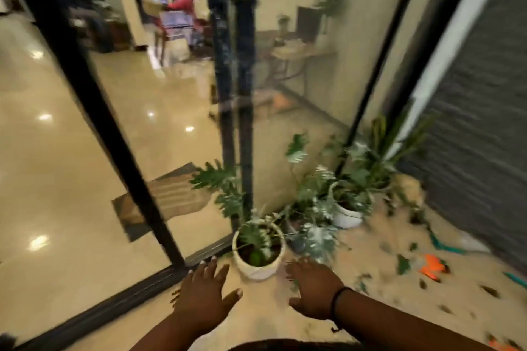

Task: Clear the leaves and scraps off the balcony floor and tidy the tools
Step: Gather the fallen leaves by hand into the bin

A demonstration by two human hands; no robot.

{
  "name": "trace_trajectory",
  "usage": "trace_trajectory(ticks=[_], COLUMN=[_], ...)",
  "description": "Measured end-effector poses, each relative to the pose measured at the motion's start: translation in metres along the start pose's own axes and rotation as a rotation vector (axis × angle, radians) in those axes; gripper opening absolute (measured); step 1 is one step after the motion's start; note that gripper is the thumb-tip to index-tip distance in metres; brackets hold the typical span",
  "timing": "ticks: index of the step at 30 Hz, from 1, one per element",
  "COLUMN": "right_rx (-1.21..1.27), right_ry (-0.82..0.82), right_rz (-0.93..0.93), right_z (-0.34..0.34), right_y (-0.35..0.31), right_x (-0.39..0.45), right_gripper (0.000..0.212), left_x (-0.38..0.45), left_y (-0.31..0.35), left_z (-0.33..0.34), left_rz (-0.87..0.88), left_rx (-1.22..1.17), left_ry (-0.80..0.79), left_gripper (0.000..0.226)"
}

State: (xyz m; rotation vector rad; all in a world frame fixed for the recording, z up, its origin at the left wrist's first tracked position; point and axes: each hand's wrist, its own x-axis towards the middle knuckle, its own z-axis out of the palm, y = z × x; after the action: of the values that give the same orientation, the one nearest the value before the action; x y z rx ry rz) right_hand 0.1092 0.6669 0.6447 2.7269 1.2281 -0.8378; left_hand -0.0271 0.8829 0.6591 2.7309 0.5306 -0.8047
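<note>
Both hands are extended palm-down above the beige stone floor [370,259]. The left hand [204,293] has its fingers spread and straight, holding nothing. The right hand [313,288] is relaxed and holds nothing. Between them, just ahead, stands a round white pot [258,268] with lobed foliage. Dark leaves [403,263] lie scattered to the right, near an orange tool [432,266]. A black door track [119,293] bounds the floor on the left; a ribbed grey wall [479,151] bounds the right.
</note>
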Motion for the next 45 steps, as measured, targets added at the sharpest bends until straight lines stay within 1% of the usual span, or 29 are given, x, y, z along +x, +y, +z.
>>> trace_trajectory(ticks=[4, 5, 7, 8, 11, 12, 14, 17, 18, 19, 20, 21, 22, 23, 24, 25, 26, 28, 29, 30, 31, 32, 33, 34, 37, 38, 39, 41, 45], right_rx=[0.076, 0.113, 0.166, 0.2, 0.266, 0.279, 0.304, 0.314, 0.32, 0.331, 0.344, 0.353, 0.359, 0.371, 0.385, 0.412, 0.444, 0.49, 0.498, 0.505, 0.515, 0.526, 0.538, 0.551, 0.595, 0.603, 0.609, 0.622, 0.588], right_ry=[-0.022, -0.018, 0.001, 0.011, 0.006, 0.004, -0.01, -0.026, -0.018, -0.008, 0.003, 0.011, 0.021, 0.04, 0.06, 0.078, 0.091, 0.11, 0.116, 0.126, 0.13, 0.13, 0.136, 0.144, 0.179, 0.188, 0.191, 0.203, 0.222], right_rz=[0.246, 0.294, 0.366, 0.41, 0.515, 0.537, 0.591, 0.688, 0.722, 0.75, 0.778, 0.799, 0.817, 0.838, 0.853, 0.868, 0.88, 0.903, 0.914, 0.929, 0.944, 0.96, 0.983, 1.006, 1.067, 1.083, 1.097, 1.107, 1.094], right_z=[0.013, 0.017, 0.025, 0.03, 0.041, 0.043, 0.044, 0.037, 0.032, 0.028, 0.022, 0.018, 0.015, 0.012, 0.01, 0.007, 0.006, 0.005, 0.005, 0.005, 0.005, 0.005, 0.005, 0.007, 0.011, 0.014, 0.017, 0.024, 0.034], right_y=[0.07, 0.082, 0.097, 0.104, 0.116, 0.118, 0.122, 0.125, 0.126, 0.125, 0.123, 0.121, 0.118, 0.116, 0.113, 0.11, 0.107, 0.105, 0.104, 0.106, 0.108, 0.11, 0.113, 0.117, 0.131, 0.138, 0.146, 0.167, 0.214], right_x=[-0.03, -0.037, -0.049, -0.056, -0.075, -0.08, -0.086, -0.086, -0.083, -0.08, -0.076, -0.073, -0.07, -0.067, -0.064, -0.064, -0.065, -0.071, -0.075, -0.08, -0.086, -0.092, -0.099, -0.105, -0.126, -0.133, -0.139, -0.15, -0.173], right_gripper=[0.083, 0.083, 0.083, 0.083, 0.085, 0.085, 0.085, 0.084, 0.084, 0.083, 0.082, 0.081, 0.08, 0.079, 0.078, 0.078, 0.078, 0.079, 0.08, 0.081, 0.081, 0.081, 0.081, 0.08, 0.079, 0.079, 0.079, 0.08, 0.081], left_x=[0.034, 0.04, 0.053, 0.062, 0.086, 0.091, 0.103, 0.125, 0.139, 0.147, 0.151, 0.153, 0.155, 0.164, 0.171, 0.175, 0.177, 0.18, 0.179, 0.18, 0.184, 0.186, 0.186, 0.185, 0.177, 0.173, 0.171, 0.168, 0.162], left_y=[0.077, 0.095, 0.12, 0.134, 0.161, 0.167, 0.179, 0.181, 0.18, 0.178, 0.177, 0.175, 0.175, 0.176, 0.178, 0.18, 0.184, 0.198, 0.205, 0.214, 0.223, 0.232, 0.244, 0.254, 0.283, 0.294, 0.304, 0.327, 0.377], left_z=[-0.023, -0.028, -0.031, -0.032, -0.033, -0.034, -0.038, -0.048, -0.052, -0.059, -0.07, -0.079, -0.087, -0.09, -0.092, -0.095, -0.099, -0.104, -0.107, -0.109, -0.11, -0.11, -0.111, -0.112, -0.113, -0.112, -0.109, -0.102, -0.085], left_rz=[0.265, 0.314, 0.381, 0.42, 0.507, 0.525, 0.563, 0.631, 0.652, 0.692, 0.744, 0.735, 0.729, 0.778, 0.78, 0.757, 0.754, 0.788, 0.823, 0.851, 0.883, 0.903, 0.917, 0.925, 0.964, 0.965, 0.96, 0.954, 0.956], left_rx=[0.154, 0.177, 0.223, 0.261, 0.341, 0.348, 0.378, 0.453, 0.454, 0.452, 0.482, 0.488, 0.478, 0.489, 0.489, 0.511, 0.507, 0.502, 0.505, 0.517, 0.531, 0.542, 0.556, 0.57, 0.615, 0.633, 0.653, 0.671, 0.691], left_ry=[0.016, 0.014, 0.003, -0.02, -0.083, -0.102, -0.127, -0.139, -0.123, -0.072, 0.022, 0.054, 0.079, 0.081, -0.045, -0.129, -0.151, -0.129, -0.132, -0.143, -0.156, -0.175, -0.19, -0.195, -0.188, -0.189, -0.185, -0.173, -0.163], left_gripper=[0.151, 0.146, 0.127, 0.122, 0.149, 0.149, 0.14, 0.162, 0.161, 0.153, 0.137, 0.119, 0.113, 0.124, 0.143, 0.152, 0.146, 0.109, 0.095, 0.096, 0.111, 0.132, 0.148, 0.156, 0.16, 0.157, 0.148, 0.124, 0.092])
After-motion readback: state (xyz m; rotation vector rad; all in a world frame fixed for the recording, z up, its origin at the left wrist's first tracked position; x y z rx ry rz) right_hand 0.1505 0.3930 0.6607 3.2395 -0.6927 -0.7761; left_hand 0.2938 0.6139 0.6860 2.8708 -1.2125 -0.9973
